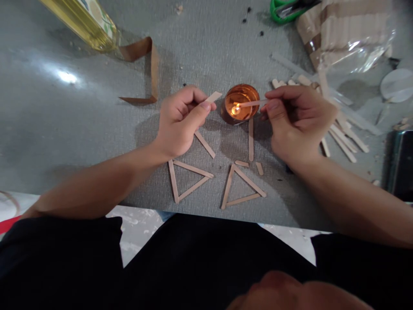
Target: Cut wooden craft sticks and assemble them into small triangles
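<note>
My left hand (183, 118) is closed in a pinch on a wooden craft stick (214, 97), whose slanted end points at the candle. Between the fingers of my right hand (293, 116) is a thin translucent glue stick (253, 103), its tip at the flame. The lit candle (240, 92) burns in an amber glass cup between both hands. Two triangles made of craft sticks, a left triangle (192, 165) and a right triangle (247, 200), lie near the table edge. One loose stick (205, 144) lies below my left hand, and another stick (251, 142) extends down from the cup.
A bottle of yellow liquid (80, 21) lies at upper left beside a folded brown strip (154, 71). Several craft sticks (343, 140) are heaped right of my right hand, below a plastic-wrapped stick pack (355, 30). A green-handled tool (280, 13) and a dark phone-like object (400, 163) lie farther out.
</note>
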